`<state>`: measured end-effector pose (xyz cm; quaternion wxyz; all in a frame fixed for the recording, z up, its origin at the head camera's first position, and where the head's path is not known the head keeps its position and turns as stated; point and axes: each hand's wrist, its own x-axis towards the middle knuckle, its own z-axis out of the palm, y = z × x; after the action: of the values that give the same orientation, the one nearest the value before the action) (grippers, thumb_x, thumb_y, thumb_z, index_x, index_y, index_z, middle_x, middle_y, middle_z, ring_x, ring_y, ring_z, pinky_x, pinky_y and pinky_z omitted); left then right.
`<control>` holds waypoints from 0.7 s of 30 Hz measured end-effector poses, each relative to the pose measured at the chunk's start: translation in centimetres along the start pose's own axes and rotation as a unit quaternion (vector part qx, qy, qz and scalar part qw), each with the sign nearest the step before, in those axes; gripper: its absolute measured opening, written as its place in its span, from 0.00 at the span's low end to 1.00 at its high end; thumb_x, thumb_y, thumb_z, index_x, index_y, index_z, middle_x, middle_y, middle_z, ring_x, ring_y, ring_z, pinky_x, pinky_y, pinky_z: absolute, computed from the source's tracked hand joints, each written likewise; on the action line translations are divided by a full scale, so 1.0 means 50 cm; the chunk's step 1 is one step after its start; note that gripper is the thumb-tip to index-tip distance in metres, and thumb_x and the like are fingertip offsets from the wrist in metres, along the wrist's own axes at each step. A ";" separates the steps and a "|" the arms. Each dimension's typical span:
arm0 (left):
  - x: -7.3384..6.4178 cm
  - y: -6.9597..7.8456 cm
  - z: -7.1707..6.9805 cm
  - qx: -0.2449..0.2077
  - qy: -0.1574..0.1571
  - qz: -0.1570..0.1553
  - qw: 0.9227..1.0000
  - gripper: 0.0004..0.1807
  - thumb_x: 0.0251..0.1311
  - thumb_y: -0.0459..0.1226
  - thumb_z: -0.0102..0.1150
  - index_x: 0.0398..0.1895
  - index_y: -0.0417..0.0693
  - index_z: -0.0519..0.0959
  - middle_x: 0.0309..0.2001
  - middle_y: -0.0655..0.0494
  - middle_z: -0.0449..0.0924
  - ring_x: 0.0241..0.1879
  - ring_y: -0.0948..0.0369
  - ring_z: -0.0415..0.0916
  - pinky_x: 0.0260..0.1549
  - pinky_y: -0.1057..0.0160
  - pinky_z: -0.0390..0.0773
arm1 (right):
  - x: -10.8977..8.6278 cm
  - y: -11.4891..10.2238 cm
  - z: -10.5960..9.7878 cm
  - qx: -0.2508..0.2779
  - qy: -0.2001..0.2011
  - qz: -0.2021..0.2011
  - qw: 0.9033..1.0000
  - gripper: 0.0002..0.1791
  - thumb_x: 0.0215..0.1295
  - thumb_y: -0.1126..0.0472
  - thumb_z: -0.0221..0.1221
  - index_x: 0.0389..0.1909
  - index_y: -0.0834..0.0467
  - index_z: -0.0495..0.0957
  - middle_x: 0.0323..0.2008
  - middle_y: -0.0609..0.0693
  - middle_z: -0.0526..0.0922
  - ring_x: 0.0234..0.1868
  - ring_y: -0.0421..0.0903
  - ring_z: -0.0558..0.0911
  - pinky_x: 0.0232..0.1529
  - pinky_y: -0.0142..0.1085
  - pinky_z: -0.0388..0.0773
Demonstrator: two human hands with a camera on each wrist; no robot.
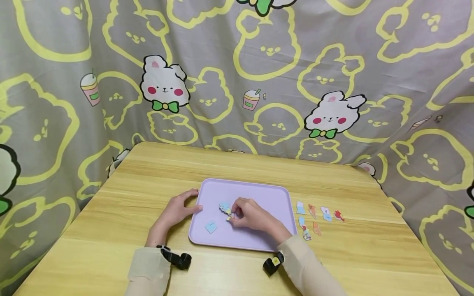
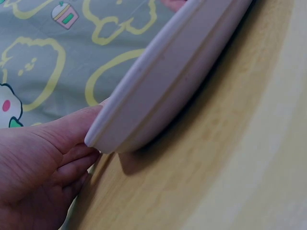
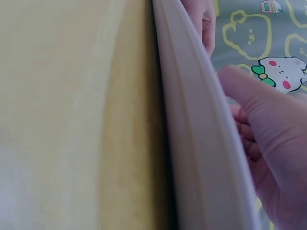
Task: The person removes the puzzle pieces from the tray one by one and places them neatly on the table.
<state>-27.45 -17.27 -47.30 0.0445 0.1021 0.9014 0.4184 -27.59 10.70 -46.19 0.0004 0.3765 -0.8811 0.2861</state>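
A lilac tray [image 1: 259, 190] lies on the table. At its left edge my left hand [image 1: 177, 211] grips the rim, thumb over the top and fingers against the outer side; the left wrist view shows this hand [image 2: 43, 163] at the tray's corner. Above the tray's middle, my right hand [image 1: 252, 213] pinches a small colourful puzzle piece [image 1: 228, 219], mostly covered by the fingertips. Touching or just beside it is a light-blue patterned puzzle piece [image 1: 224, 206]. A loose blue puzzle piece [image 1: 211, 227] lies nearer the front left. In the right wrist view the tray wall hides the fingertips.
Right of the tray, several puzzle pieces lie in two loose rows, among them an orange piece [image 1: 312, 210], a red piece [image 1: 338, 215] and a blue-and-white piece [image 1: 326, 213]. The wooden table [image 1: 170, 164] reaches back to a patterned grey curtain [image 1: 214, 49].
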 end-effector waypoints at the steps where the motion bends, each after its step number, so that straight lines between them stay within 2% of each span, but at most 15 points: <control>1: 0.000 0.000 0.000 0.000 -0.001 0.000 1.000 0.32 0.62 0.44 0.64 0.68 0.42 0.69 0.72 0.39 0.64 0.73 0.39 0.56 0.73 0.40 0.56 | -0.002 -0.001 0.001 0.008 0.007 -0.001 1.000 0.10 0.53 0.62 0.68 0.33 0.58 0.78 0.27 0.45 0.77 0.29 0.32 0.71 0.30 0.22 0.76; 9: 0.002 -0.002 0.000 0.006 -0.001 0.000 1.000 0.33 0.62 0.44 0.64 0.68 0.43 0.69 0.72 0.41 0.63 0.74 0.40 0.56 0.74 0.40 0.56 | -0.015 -0.005 0.003 0.021 0.061 -0.002 0.998 0.10 0.52 0.63 0.69 0.32 0.58 0.78 0.26 0.48 0.79 0.28 0.35 0.74 0.30 0.23 0.76; 13: 0.002 -0.003 0.000 0.005 -0.003 0.000 1.000 0.33 0.62 0.44 0.64 0.68 0.43 0.69 0.72 0.41 0.63 0.74 0.40 0.56 0.73 0.40 0.56 | -0.019 -0.003 0.002 0.022 0.069 -0.003 0.997 0.10 0.52 0.63 0.69 0.32 0.58 0.78 0.26 0.48 0.79 0.29 0.36 0.74 0.30 0.23 0.76; 21: 0.004 -0.004 0.001 0.010 -0.004 0.002 1.000 0.33 0.62 0.44 0.64 0.68 0.43 0.69 0.72 0.40 0.63 0.73 0.39 0.55 0.73 0.39 0.56 | -0.040 0.005 -0.010 0.027 0.082 0.019 0.996 0.09 0.52 0.63 0.69 0.31 0.56 0.77 0.27 0.46 0.78 0.29 0.36 0.74 0.30 0.24 0.77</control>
<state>-27.64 -17.31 -47.48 0.0460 0.1058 0.9050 0.4095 -26.46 12.43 -46.32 0.0569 0.3349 -0.8771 0.3395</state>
